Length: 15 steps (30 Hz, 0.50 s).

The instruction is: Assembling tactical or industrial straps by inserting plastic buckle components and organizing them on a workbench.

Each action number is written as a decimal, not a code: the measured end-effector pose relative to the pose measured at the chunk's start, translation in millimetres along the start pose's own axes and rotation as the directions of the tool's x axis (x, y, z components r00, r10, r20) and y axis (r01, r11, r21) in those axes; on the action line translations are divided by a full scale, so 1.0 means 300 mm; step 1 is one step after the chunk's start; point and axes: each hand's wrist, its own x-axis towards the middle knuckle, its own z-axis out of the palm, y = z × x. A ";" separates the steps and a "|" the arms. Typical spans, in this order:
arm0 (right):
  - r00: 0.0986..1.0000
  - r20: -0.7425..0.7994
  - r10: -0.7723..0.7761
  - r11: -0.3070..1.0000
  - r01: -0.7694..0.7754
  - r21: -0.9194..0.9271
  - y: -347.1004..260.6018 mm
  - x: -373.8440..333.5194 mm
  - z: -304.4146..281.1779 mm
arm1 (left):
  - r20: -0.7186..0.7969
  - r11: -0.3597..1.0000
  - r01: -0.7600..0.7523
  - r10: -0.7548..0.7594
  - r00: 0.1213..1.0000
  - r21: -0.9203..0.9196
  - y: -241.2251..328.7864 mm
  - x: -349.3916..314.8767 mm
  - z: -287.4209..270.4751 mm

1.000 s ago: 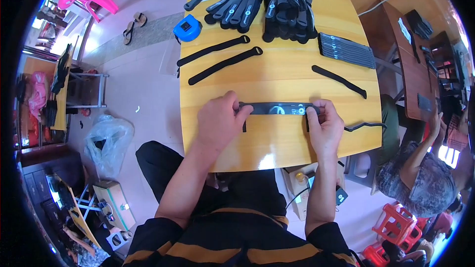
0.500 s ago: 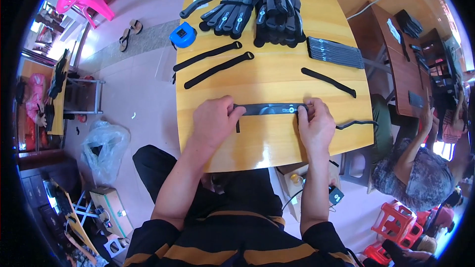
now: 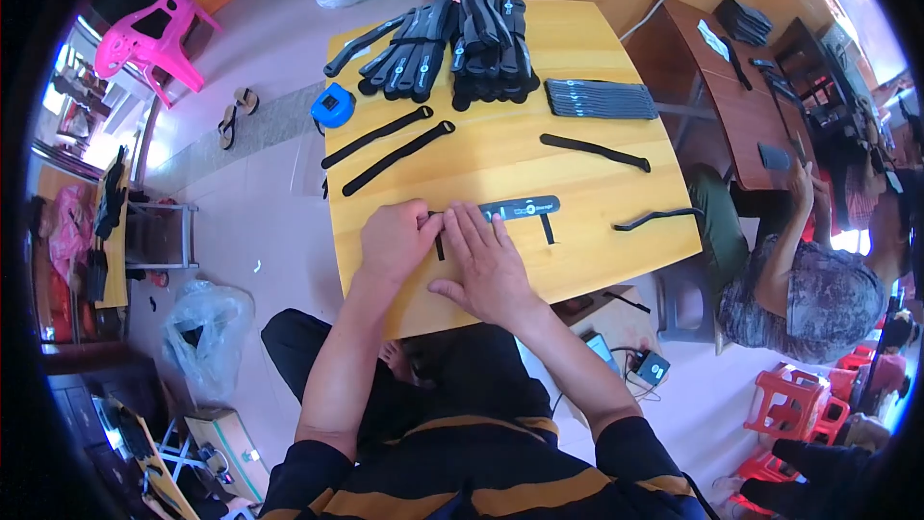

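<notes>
A dark grey strap [image 3: 521,207] with a rounded right end and pale print lies flat across the wooden table. My left hand [image 3: 391,239] pinches its left end between thumb and fingers. Flat over the strap's left part, my right hand [image 3: 489,265] presses with fingers stretched out and thumb apart, hiding what is beneath. Just below the strap, a short black line [image 3: 549,229] runs down the tabletop. Another short black line [image 3: 440,248] shows between my hands.
Bundled straps [image 3: 493,53] are piled at the table's back, near a blue tape measure [image 3: 333,106]. Two black looped straps [image 3: 398,158] lie left; a neat row of grey straps [image 3: 601,99] lies right. A co-worker [image 3: 808,289] sits at the brown table [image 3: 736,106].
My right hand has left the strap's right end, moved left beside my left hand and flattened onto the strap. The strap's right end is now uncovered. The view has shifted slightly.
</notes>
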 end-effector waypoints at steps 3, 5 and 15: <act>0.995 0.026 0.097 0.995 -0.097 0.011 0.036 -0.017 -0.018 | 0.037 0.999 0.020 -0.021 0.999 0.027 0.003 -0.001 -0.014; 0.987 0.056 0.148 0.989 -0.146 -0.039 0.073 -0.037 -0.032 | 0.039 1.000 0.017 -0.017 0.999 0.018 0.001 -0.003 -0.017; 0.960 0.008 0.281 0.941 -0.274 -0.198 0.225 -0.143 -0.068 | 0.125 0.980 0.074 -0.098 0.987 0.186 0.005 -0.010 -0.027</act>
